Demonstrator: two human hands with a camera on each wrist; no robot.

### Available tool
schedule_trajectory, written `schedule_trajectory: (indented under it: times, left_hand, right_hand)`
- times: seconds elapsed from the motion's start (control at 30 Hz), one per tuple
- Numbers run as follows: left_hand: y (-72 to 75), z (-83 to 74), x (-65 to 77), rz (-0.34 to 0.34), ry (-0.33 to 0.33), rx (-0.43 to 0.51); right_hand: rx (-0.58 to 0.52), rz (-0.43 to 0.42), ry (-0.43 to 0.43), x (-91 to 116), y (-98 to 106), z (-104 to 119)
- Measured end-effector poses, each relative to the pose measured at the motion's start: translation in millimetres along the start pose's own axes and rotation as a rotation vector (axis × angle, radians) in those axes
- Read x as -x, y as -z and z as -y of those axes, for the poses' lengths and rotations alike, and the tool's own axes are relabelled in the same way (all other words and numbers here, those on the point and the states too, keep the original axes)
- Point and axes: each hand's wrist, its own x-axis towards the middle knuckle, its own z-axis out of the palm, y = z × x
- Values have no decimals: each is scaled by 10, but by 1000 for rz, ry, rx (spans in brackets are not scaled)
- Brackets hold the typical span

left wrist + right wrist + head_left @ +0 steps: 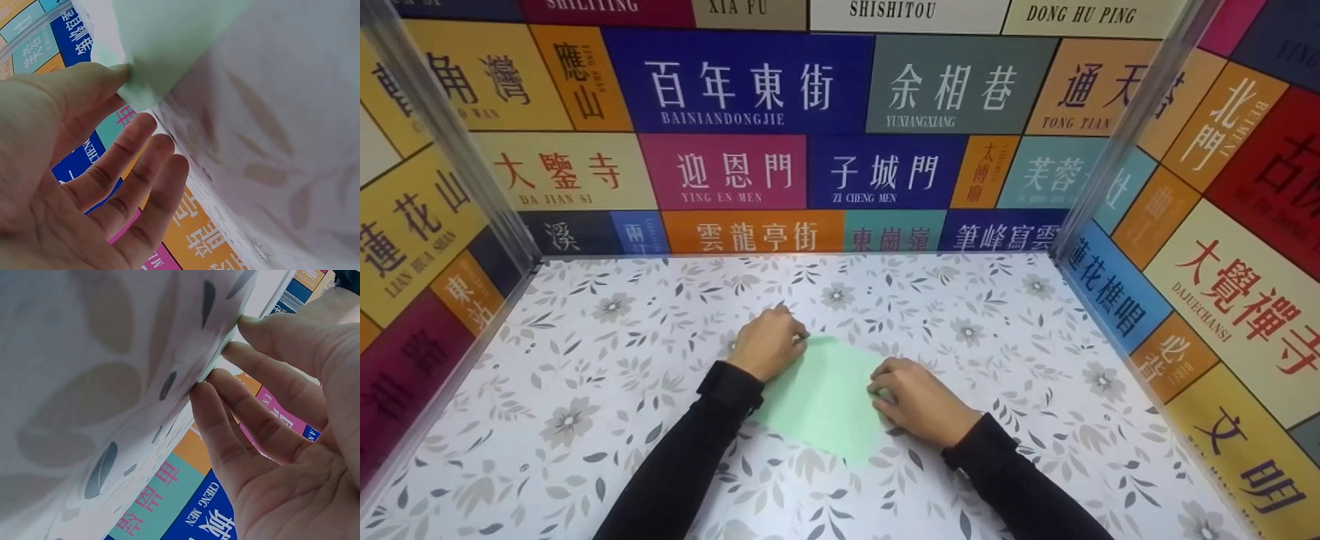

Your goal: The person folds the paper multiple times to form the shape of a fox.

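Observation:
A sheet of light green paper lies at a slant on the table, between the two hands. My left hand is at its far left corner; in the left wrist view the thumb and index finger pinch that corner, while the other fingers stay spread apart below. At the paper's right side, my right hand rests with its fingertips on the edge. The right wrist view shows thumb and fingers apart from each other, their tips along the thin green edge of the paper.
The table has a white covering with grey flowers and leaves. Upright panels with coloured place-name signs stand behind it and along both sides, joined by clear corner strips. Black sleeves cover both forearms.

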Motion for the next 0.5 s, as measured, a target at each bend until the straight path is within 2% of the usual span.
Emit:
schedule_trajectory:
  times: [0.33, 0.5]
  left_hand:
    - [4, -22, -27, -1, 15, 82]
    - [-13, -29, -42, -49, -5, 135]
  right_hand:
    - [0, 16, -36, -8, 0, -2]
    - [-2, 21, -61, -34, 1, -20]
